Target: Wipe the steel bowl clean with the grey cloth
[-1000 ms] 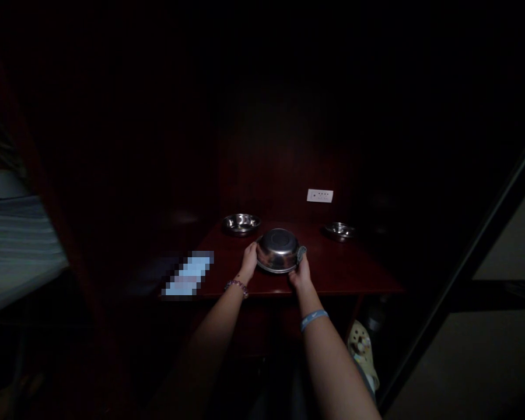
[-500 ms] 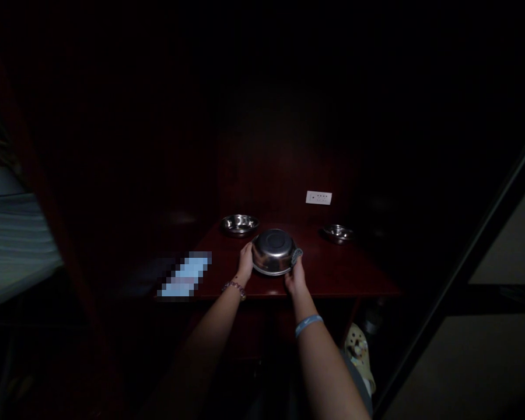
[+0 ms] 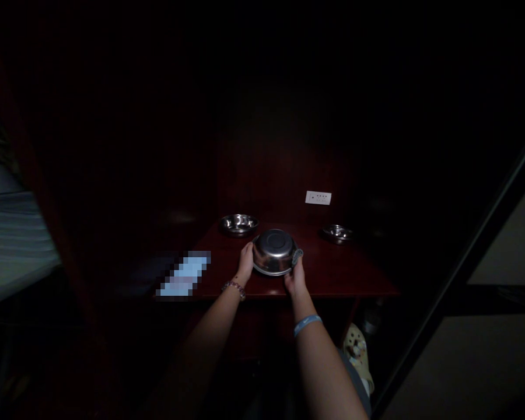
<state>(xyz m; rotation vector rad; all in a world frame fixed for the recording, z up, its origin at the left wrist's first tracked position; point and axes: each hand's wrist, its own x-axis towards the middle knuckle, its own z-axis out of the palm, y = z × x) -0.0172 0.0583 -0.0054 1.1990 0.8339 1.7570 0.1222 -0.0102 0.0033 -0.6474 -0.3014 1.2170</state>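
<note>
An upside-down steel bowl (image 3: 273,251) is held over the dark red table (image 3: 332,274), its flat base facing me. My left hand (image 3: 245,263) grips its left rim. My right hand (image 3: 294,275) presses a small grey cloth or scrubber (image 3: 297,257) against its right rim, fingers closed round it. A bead bracelet circles my left wrist and a blue band my right.
Two more steel bowls stand upright on the table, one at the back left (image 3: 239,224), one at the back right (image 3: 338,233). A white socket plate (image 3: 318,198) is on the back wall. A pale clog (image 3: 357,350) lies below the table. The room is very dark.
The bowl and both hands have shifted slightly left and down in view; the grip on the bowl looks the same.
</note>
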